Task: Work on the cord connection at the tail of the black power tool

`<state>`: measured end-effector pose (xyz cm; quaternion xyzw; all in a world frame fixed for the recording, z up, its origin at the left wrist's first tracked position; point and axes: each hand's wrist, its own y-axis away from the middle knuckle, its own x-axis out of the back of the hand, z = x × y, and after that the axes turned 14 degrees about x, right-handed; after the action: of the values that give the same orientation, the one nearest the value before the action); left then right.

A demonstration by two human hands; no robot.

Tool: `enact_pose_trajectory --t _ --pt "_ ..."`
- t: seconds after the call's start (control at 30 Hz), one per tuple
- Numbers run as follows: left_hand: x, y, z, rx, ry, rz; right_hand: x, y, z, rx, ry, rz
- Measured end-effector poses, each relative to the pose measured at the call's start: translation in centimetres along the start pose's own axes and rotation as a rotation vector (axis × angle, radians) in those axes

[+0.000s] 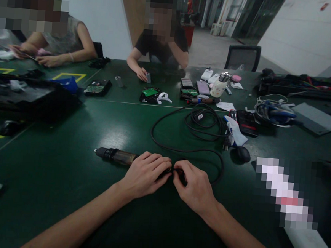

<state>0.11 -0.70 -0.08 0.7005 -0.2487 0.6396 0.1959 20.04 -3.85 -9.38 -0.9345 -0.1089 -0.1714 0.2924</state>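
A dark, long electric screwdriver [114, 155] lies flat on the green table [62, 192], tip pointing left. My left hand [146, 174] is wrapped over its rear end. My right hand [193, 185] pinches the spot where the black cable [186, 150] joins the tool. The cable loops away to the right and up into a coil [204, 121]. Both hands sit side by side, fingers curled, near the table's front middle.
Two other people sit across the table with small parts. Circuit boards [150, 92], phones [203, 87], a mug [218, 88], a mouse [242, 153], a black case [27, 98] at left and cable bundles [272, 111] at right lie around.
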Motion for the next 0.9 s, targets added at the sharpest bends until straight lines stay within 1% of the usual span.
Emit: enact_pose_trajectory --t 0.1,0.27,0.47,0.63,0.8,0.9 --pt "0.16 0.01 0.07 -0.035 0.033 0.0 0.04 -0.01 -0.1 -0.003 0.007 -0.001" --pt "0.01 -0.05 0.1 0.023 -0.003 0.035 0.06 -0.03 0.0 -0.001 0.006 -0.01" --pt "0.12 0.0 0.08 -0.029 0.025 0.005 0.13 -0.1 -0.06 -0.005 0.008 -0.009" --pt "0.06 -0.1 0.14 0.017 -0.013 0.034 0.25 -0.11 -0.08 0.01 0.006 -0.004" --pt "0.1 -0.07 0.15 -0.024 0.004 0.009 0.15 -0.06 0.02 0.005 0.014 -0.012" --pt "0.07 -0.03 0.08 -0.004 -0.023 0.02 0.03 -0.01 0.05 0.002 0.009 -0.012"
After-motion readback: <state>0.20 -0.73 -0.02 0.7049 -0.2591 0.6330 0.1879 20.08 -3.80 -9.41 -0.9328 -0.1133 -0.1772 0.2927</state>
